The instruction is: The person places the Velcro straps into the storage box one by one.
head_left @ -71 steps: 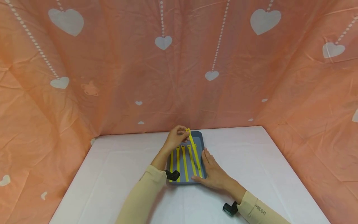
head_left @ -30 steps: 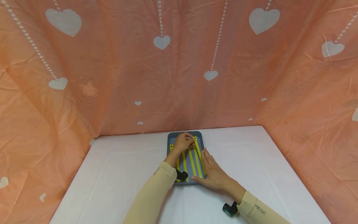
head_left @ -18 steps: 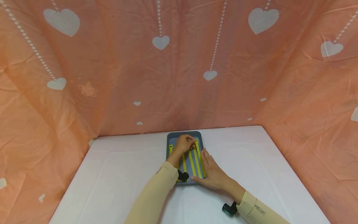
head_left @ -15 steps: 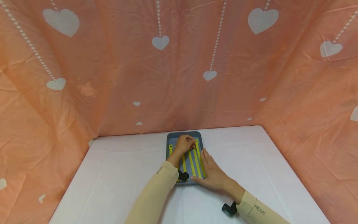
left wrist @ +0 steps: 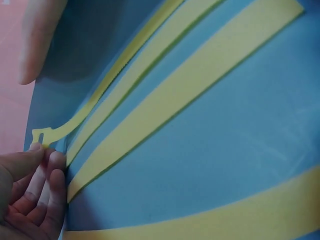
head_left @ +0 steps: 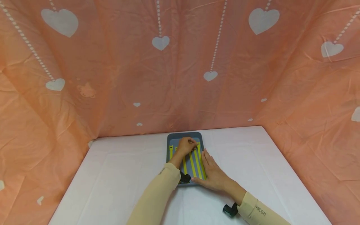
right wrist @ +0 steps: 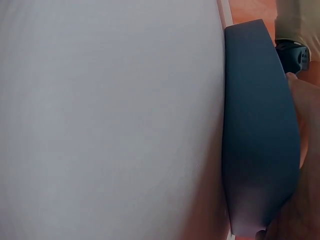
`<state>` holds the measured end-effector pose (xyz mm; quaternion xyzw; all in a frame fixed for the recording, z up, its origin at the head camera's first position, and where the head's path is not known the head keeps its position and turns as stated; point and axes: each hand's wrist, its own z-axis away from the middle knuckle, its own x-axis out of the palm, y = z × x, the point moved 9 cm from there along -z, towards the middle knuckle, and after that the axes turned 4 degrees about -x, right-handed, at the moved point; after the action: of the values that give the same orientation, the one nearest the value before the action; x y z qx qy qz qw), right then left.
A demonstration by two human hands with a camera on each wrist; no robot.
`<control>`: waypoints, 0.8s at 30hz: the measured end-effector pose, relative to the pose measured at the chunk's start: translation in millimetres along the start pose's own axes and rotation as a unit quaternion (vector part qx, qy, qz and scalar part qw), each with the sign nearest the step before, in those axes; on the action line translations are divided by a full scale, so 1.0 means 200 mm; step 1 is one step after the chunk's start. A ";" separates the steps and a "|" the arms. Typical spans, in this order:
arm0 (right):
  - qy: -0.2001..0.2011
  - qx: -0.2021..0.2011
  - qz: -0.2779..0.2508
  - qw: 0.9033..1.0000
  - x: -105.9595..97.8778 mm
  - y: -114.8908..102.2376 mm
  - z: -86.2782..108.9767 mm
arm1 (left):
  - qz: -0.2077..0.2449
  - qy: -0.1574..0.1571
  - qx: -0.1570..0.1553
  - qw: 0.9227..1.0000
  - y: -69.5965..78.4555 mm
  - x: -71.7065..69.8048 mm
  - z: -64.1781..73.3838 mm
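A grey-blue tray (head_left: 182, 134) holds several yellow hook-and-loop cable ties lying lengthwise, side by side. My left hand (head_left: 185, 147) reaches over it and pinches the slotted head of the rightmost tie (left wrist: 117, 70) between thumb and fingertips, at the tray's far end. That end curves up from the tray floor in the left wrist view, beside other flat ties (left wrist: 190, 95). My right hand (head_left: 213, 175) rests against the tray's right side, fingers straight and thumb at the near edge. In the right wrist view the tray's outer wall (right wrist: 257, 125) stands beside that hand. My left forearm hides some ties.
The tray sits on a white-covered table (head_left: 126, 175), close to its back edge. An orange curtain (head_left: 180, 93) with white hearts encloses the back and both sides. Dark wrist cameras hang below each sleeve, one of them (head_left: 230, 210) over the table at the right.
My left hand has brought the tie rightward and lowered it to the tray's right side, then slid slightly nearer with its head. My right hand has stayed in place.
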<state>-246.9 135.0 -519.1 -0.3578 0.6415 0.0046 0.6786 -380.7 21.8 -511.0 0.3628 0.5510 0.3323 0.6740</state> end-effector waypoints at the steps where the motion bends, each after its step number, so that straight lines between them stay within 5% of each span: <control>1: 0.000 -0.001 -0.001 1.000 0.00 0.00 0.00 | -0.002 0.001 0.002 1.000 0.00 0.00 0.00; 13: -0.004 -0.001 -0.002 1.000 0.00 -0.01 0.00 | -0.028 0.014 0.025 0.999 0.03 -0.01 0.03; 24: -0.002 0.003 0.011 1.000 0.00 0.00 0.00 | -0.041 -0.005 0.031 0.999 0.03 -0.02 0.01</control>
<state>-246.8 135.0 -519.0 -0.3492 0.6442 0.0107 0.6804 -379.6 20.9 -502.8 0.3623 0.5717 0.2857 0.6784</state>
